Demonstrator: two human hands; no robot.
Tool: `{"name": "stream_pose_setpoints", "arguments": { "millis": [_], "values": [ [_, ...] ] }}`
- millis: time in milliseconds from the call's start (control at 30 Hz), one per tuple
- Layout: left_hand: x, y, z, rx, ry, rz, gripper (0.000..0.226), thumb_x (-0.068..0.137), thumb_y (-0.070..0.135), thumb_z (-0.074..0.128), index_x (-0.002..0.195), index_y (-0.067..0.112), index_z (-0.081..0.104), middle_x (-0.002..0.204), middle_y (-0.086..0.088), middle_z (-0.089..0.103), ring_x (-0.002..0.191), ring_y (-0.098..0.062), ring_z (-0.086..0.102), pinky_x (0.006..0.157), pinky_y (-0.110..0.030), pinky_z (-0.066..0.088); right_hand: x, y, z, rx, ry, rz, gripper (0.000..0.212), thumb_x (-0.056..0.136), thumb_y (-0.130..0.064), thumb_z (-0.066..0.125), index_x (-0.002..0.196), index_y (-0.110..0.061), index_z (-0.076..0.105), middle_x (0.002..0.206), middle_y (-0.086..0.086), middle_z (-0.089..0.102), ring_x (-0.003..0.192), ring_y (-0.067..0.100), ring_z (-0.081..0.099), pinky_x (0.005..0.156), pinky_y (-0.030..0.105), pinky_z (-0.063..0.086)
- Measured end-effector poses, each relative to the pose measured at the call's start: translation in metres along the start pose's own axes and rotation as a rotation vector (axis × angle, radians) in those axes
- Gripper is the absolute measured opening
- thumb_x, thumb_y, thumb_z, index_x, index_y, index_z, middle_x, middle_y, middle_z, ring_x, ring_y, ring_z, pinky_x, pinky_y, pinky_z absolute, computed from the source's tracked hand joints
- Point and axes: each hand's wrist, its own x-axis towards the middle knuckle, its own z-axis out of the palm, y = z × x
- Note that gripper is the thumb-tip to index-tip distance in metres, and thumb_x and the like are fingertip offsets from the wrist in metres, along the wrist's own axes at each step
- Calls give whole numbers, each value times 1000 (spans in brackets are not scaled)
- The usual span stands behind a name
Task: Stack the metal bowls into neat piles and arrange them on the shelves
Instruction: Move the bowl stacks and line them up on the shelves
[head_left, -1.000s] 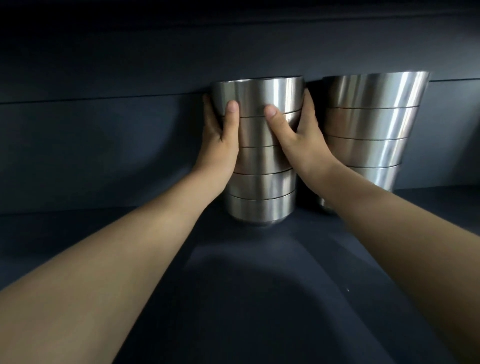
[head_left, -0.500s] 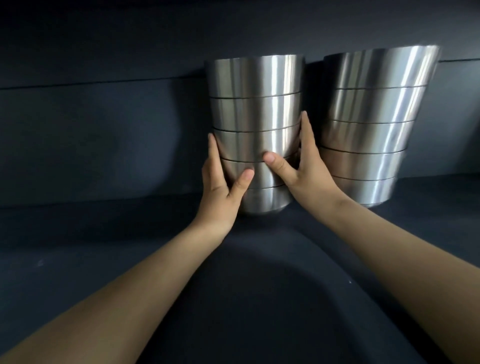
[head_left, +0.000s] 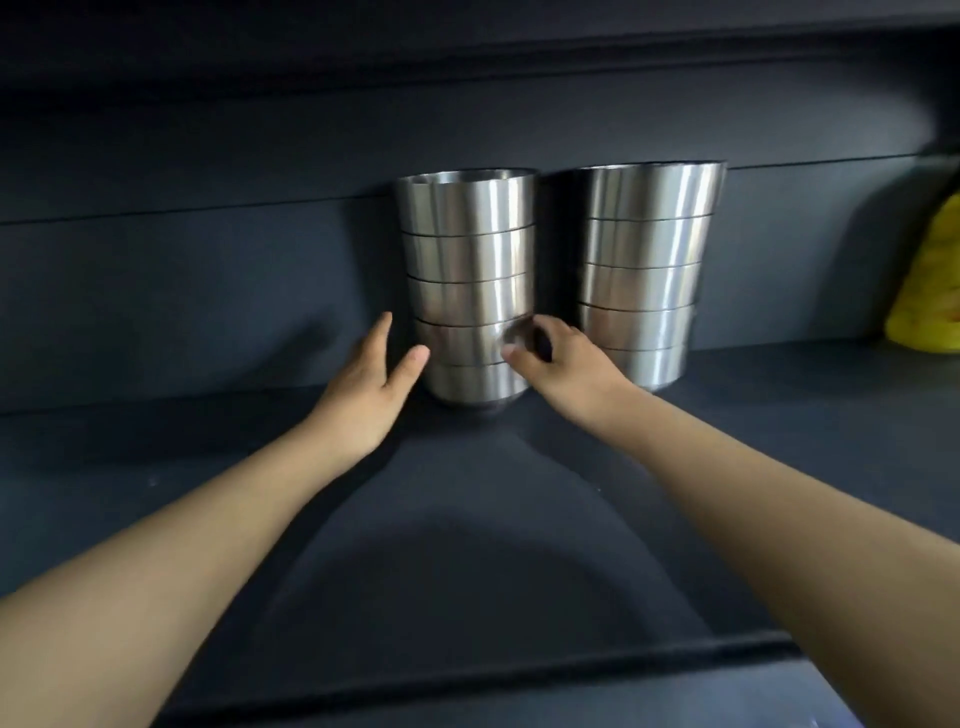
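Note:
Two piles of nested metal bowls stand side by side at the back of a dark shelf (head_left: 260, 467). The left pile (head_left: 467, 249) holds several bowls, and so does the right pile (head_left: 649, 244). My left hand (head_left: 374, 379) hovers just left of the left pile's lower bowls, fingers spread, not touching. My right hand (head_left: 561, 364) sits at the pile's lower right, fingers loosely curled, a small gap between it and the metal. Neither hand holds anything.
A yellow bag-like object (head_left: 930, 280) lies at the far right of the shelf. The dark back wall (head_left: 208, 291) rises right behind the piles. The shelf's front edge (head_left: 467, 675) runs across the bottom. Another shelf board (head_left: 467, 62) hangs overhead.
Both hands slid down the left pile and came off it, now open beside its base. The view has pulled back, showing more shelf and the yellow object.

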Motion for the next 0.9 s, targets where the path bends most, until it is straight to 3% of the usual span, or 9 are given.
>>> {"name": "stream_pose_setpoints", "arguments": {
  "millis": [100, 200, 333, 567, 700, 900],
  "values": [
    [-33, 15, -15, 141, -15, 47, 49, 96, 33, 44, 139, 11, 38, 140, -12, 45, 130, -25, 42, 105, -28, 29, -27, -10, -15, -145, -87, 27, 44, 94, -36, 52, 126, -6, 52, 125, 14, 56, 117, 28, 50, 86, 27, 36],
    [-67, 37, -36, 297, -67, 103, 38, 94, 28, 50, 128, 10, 51, 130, -11, 52, 122, -24, 48, 102, -29, 33, -61, -25, -35, -279, -101, -16, 34, 95, -27, 47, 110, 1, 61, 110, 17, 64, 105, 32, 56, 84, 35, 44],
    [-113, 76, -75, 348, -69, 135, 28, 93, 24, 53, 115, 10, 61, 116, -8, 59, 109, -23, 55, 95, -32, 42, -113, -60, -70, -342, -126, -45, 33, 95, -26, 47, 111, 0, 61, 111, 16, 65, 103, 32, 57, 85, 37, 47],
    [-196, 159, -146, 370, -167, 39, 25, 94, 27, 48, 109, 13, 61, 110, -2, 57, 101, -20, 56, 88, -35, 46, -195, -133, -149, -359, -327, 12, 47, 99, -40, 40, 128, -4, 50, 128, 16, 55, 117, 31, 52, 91, 35, 43],
    [-238, 206, -183, 437, -219, 37, 24, 94, 30, 46, 106, 14, 60, 110, -3, 57, 103, -22, 54, 89, -38, 45, -244, -169, -185, -454, -349, 40, 52, 98, -45, 40, 133, -7, 46, 135, 16, 49, 123, 33, 47, 100, 44, 42],
    [-295, 265, -230, 525, -213, 108, 31, 96, 32, 42, 119, 15, 53, 120, -5, 53, 111, -24, 50, 90, -39, 45, -309, -222, -229, -492, -317, 65, 51, 96, -42, 45, 135, -8, 43, 138, 15, 45, 125, 33, 45, 102, 45, 41]
  ]
}}
